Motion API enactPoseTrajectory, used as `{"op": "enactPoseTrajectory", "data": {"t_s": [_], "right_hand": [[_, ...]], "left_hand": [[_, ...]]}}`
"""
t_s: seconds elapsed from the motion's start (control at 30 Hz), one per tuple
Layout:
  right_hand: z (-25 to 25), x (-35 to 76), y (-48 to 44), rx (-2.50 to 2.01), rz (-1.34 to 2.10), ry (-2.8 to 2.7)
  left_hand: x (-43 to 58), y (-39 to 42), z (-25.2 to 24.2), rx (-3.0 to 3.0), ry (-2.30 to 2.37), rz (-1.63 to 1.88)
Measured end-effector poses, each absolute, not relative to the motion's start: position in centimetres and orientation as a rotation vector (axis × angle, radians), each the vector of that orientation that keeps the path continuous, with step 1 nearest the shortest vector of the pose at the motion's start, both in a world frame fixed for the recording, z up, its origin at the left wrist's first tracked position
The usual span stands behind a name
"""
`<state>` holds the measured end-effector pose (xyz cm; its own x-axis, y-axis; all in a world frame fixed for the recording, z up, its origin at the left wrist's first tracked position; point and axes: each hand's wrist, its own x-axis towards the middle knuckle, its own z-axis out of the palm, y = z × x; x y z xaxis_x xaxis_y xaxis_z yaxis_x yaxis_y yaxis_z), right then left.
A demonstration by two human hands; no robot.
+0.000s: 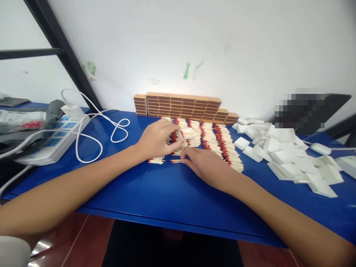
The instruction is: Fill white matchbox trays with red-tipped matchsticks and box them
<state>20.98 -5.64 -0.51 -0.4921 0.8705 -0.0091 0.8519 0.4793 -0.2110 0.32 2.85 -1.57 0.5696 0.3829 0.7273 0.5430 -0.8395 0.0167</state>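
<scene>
My left hand [158,138] is closed on a small white matchbox tray [180,134], which has red-headed matches lying in it. Just below and to the right, my right hand [207,167] is pinched at the ends of a few matches [175,161] near the tabletop. Whether they are lifted off the table I cannot tell. Several long rows of matches [211,139] lie beneath and beyond both hands, red heads to the left. Part of the left rows is hidden by my left hand.
Stacked brown matchboxes [182,106] line the wall behind the matches. To the right, white trays [292,155] lie in a loose heap on the blue table [167,196]. A white power strip [59,139] with looping cables [98,113] and plastic packages [23,120] occupy the left.
</scene>
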Motion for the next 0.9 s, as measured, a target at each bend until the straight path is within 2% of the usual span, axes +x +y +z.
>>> {"op": "enactPoseTrajectory", "data": {"t_s": [0.23, 0.53, 0.9], "right_hand": [[-0.8, 21.2, -5.9, -1.503, 0.242, -2.62], [1.1, 24.6, -4.0, -1.51, 0.112, -2.338], [0.3, 25.7, -3.2, -1.484, 0.249, -2.401]], "left_hand": [[0.3, 2.9, -1.5, -2.595, -0.769, -1.11], [0.3, 2.9, -1.6, -2.625, -0.734, -1.089], [0.2, 2.9, -1.5, -2.627, -0.749, -1.068]]}}
